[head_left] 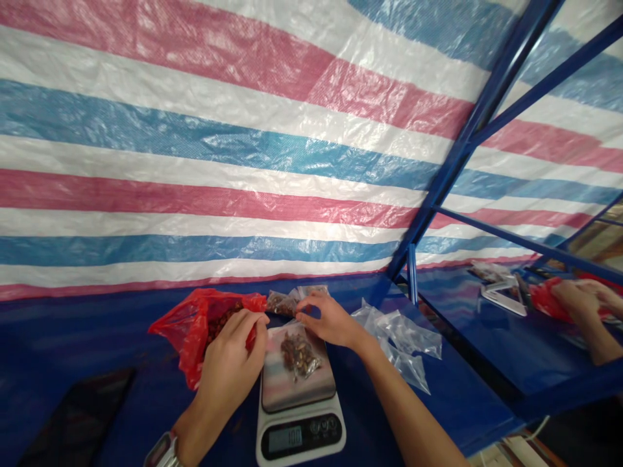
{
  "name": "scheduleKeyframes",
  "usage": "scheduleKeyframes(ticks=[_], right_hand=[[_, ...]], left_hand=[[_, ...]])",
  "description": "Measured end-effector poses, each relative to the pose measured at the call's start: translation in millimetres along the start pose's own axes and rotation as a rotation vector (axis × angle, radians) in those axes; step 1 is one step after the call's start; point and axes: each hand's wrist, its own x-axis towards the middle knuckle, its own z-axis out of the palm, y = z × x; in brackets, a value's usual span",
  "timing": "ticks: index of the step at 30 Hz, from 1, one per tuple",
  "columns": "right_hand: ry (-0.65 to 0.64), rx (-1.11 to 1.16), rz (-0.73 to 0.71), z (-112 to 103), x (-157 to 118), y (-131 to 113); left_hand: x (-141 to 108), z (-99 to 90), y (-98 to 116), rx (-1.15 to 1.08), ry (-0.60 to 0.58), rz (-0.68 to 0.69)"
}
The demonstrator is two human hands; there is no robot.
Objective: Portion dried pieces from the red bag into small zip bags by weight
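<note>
A white kitchen scale with a lit display stands on the blue table, and a clear bag of brown dried pieces lies on its plate. My left hand rests over the opening of a red plastic bag full of reddish-brown pieces; its fingers are bent, and what they hold, if anything, is hidden. Behind the scale's plate, my right hand has its thumb and index finger curved apart, beside a small filled clear bag. Whether its fingertips touch that bag is hard to tell.
Clear plastic bags lie right of my right forearm. A dark flat object is at the lower left. Blue metal bars rise at the right; beyond them another person's hands are at a red bag. Striped sheeting hangs behind.
</note>
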Motion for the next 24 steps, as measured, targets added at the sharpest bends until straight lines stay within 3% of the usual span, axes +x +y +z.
scheduleKeyframes(ticks=[5, 9, 14, 18, 24], right_hand=[[-0.041, 0.059, -0.009, -1, 0, -3], [-0.043, 0.255, 0.025, -3, 2, -10], [0.079, 0.441, 0.023, -3, 5, -23], [0.103, 0.589, 0.04, 2, 5, -29], [0.097, 0.724, 0.037, 10, 6, -31]], left_hand=[[-1, 2.0, 0, 0.051, -0.056, -0.002], [-2, 4.8, 2, 0.078, -0.053, -0.025], [-1, 8.5, 1, -0.108, -0.091, -0.075], [1, 7.9, -2, -0.3, -0.008, -0.116], [3, 5.1, -4, -0.388, 0.071, -0.185]])
